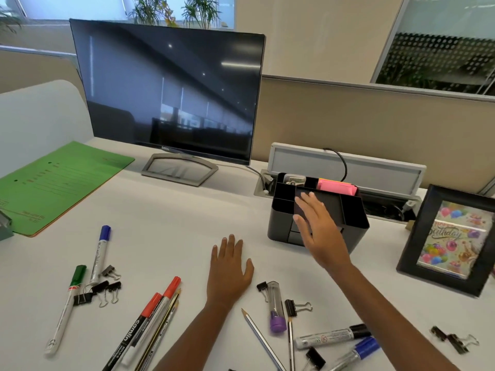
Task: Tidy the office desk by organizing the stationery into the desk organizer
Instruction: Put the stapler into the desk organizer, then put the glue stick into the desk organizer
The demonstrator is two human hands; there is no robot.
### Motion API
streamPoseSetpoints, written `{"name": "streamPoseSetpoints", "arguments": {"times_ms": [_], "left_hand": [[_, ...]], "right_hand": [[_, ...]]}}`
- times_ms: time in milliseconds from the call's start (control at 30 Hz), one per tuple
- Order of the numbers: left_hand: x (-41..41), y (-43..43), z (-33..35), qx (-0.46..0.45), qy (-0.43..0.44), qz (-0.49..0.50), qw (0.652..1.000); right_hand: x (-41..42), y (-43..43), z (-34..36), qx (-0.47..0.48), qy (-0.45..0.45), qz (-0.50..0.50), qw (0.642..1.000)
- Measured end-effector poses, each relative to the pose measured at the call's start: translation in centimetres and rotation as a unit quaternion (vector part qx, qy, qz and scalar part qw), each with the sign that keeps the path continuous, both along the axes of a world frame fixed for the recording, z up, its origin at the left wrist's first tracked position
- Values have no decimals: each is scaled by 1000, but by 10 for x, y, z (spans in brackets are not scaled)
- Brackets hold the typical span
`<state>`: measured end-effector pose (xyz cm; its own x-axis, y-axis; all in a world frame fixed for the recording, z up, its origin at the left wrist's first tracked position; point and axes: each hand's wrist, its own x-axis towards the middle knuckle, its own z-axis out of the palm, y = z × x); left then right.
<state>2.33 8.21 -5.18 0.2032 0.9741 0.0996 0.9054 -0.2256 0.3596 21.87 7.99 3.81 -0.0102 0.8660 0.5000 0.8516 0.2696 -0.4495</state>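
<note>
We're seeing a green folder (61,183), a black desk organizer (357,231) holding pink sticky notes (336,186), and a black frame (417,236) around a balloon-patterned card (455,236).

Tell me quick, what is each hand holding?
Left hand: open, flat on the desk, holding nothing.
Right hand: open, by the organizer, holding nothing.
</note>
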Motion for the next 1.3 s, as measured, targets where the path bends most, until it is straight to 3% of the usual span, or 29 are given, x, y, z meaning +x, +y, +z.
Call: {"name": "streamPoseSetpoints", "arguments": {"times_ms": [300, 567, 700, 867, 1100, 1300], "left_hand": [[-9, -10, 1, -10, 4, -48, 999], [-20, -26, 0, -5, 19, -68, 997], [-22, -30, -1, -7, 18, -64, 998], [-21, -31, -1, -4, 10, -61, 998], [-20, -29, -2, 3, -8, -55, 998], [-21, -29, -5, 10, -15, -54, 998]], "right_hand": [[-52, -123, -56, -74, 84, -17, 994], [-73, -142, -55, -97, -91, -83, 988], [-75, -140, -57, -102, -126, -114, 980], [-68, -134, -57, -71, -75, -106, 989], [-46, -107, -17, -39, 83, -54, 994], [-28, -55, 41, 71, 89, -50, 992]]}}
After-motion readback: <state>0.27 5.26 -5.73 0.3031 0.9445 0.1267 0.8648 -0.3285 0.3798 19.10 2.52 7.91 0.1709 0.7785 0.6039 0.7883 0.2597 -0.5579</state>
